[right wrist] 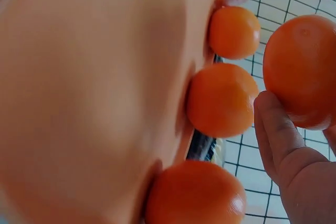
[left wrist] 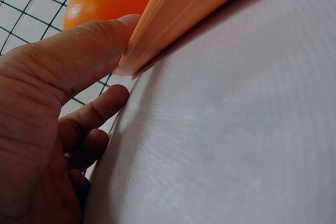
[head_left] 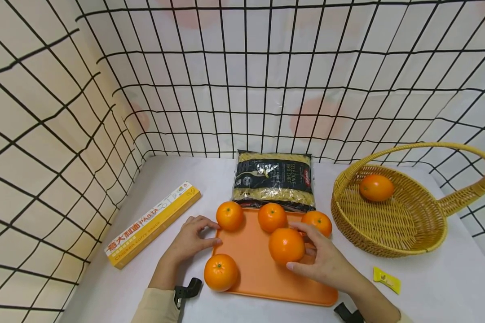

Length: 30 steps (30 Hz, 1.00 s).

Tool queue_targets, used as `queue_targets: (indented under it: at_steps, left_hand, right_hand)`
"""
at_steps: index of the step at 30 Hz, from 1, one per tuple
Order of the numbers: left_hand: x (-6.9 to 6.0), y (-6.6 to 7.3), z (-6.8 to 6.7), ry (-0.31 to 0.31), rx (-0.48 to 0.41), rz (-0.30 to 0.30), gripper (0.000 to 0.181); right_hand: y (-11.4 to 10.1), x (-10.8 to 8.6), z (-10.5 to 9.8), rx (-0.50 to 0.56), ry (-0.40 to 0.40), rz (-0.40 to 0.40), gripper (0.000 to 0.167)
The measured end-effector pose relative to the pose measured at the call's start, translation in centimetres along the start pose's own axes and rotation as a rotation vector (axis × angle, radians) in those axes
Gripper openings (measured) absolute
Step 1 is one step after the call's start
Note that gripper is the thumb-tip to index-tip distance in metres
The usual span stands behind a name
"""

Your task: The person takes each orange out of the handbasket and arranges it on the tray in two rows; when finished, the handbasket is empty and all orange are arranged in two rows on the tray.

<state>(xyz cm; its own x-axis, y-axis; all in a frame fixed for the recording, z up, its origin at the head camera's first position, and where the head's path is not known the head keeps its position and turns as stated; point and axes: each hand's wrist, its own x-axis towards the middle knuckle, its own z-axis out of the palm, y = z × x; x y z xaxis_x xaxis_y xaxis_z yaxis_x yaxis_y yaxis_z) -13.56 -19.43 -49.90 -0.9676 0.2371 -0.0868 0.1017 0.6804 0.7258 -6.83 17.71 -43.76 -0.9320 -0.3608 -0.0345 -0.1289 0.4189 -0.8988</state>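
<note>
My right hand (head_left: 321, 260) holds an orange (head_left: 286, 246) between thumb and fingers, over the right half of an orange tray (head_left: 254, 269). In the right wrist view, the held orange (right wrist: 302, 72) is raised off the tray surface. More oranges sit on the tray: one at the back left (head_left: 229, 216), one at the back middle (head_left: 272, 217), one at the back right (head_left: 317, 223) and one at the front left (head_left: 221, 272). At the tray's left edge is my left hand (head_left: 194, 237), loosely bent; its thumb (left wrist: 100, 45) touches the tray's rim.
A wicker basket (head_left: 388, 229) with a tall handle stands to the right, one orange fruit (head_left: 376, 187) inside. Behind the tray lies a pasta bag (head_left: 273, 179). At left is a yellow pasta box (head_left: 153, 224); a small yellow packet (head_left: 386, 280) lies at right. Black wire mesh (head_left: 246, 89) surrounds the table.
</note>
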Motion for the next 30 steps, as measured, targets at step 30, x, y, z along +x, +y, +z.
queue_targets:
  at_steps: [30]
  left_hand:
    - [0.0, 0.1, 0.0, -0.002, -0.007, -0.006, 0.03]
  right_hand:
    - [1.8, 1.1, 2.4, 0.076, -0.286, 0.108, 0.078]
